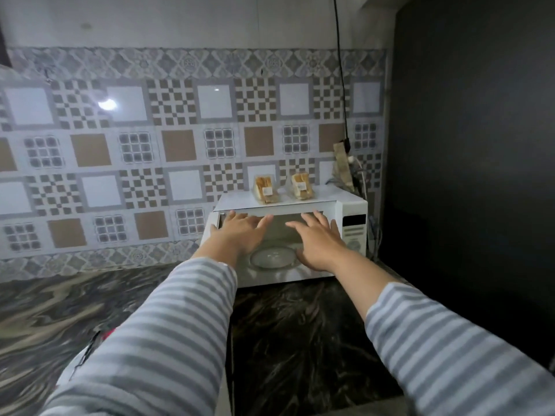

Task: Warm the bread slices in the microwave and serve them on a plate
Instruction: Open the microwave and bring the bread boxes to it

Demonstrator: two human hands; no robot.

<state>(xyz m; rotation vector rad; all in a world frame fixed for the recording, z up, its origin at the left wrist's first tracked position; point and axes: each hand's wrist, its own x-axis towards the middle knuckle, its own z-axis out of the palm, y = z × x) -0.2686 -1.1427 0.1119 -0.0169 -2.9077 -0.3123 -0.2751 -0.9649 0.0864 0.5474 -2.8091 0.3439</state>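
Right now, from the head camera, I have both arms stretched toward the microwave (288,235), which is my landmark for everything else. My left hand (237,232) and right hand (318,244) hover in front of its open cavity with fingers straight and spread, holding nothing; whether either palm touches the oven I cannot tell. Inside the microwave the glass turntable (271,257) lies bare. The bread is not in the oven yet: two clear packs of slices sit on top of the microwave, the left pack (265,189) and the right pack (300,186), standing just beside each other toward the back edge. I see no plate anywhere, so serving looks a long way off. My worry is the reach up and over: a sleeve (168,334) or wrist brushing the front lip could knock a pack off the back of the microwave, and the wrapping will likely slide in straight fingers unless I curl round it. A black cable (342,94) hangs down the wall behind the microwave to a plug strip (345,163) at its right rear corner, and a careless grab at the right pack could snag it. The microwave stands on a dark marbled counter (300,340). Behind it runs a patterned tile wall (135,139), and to its right stands a dark flat panel (474,145). The room is dim.
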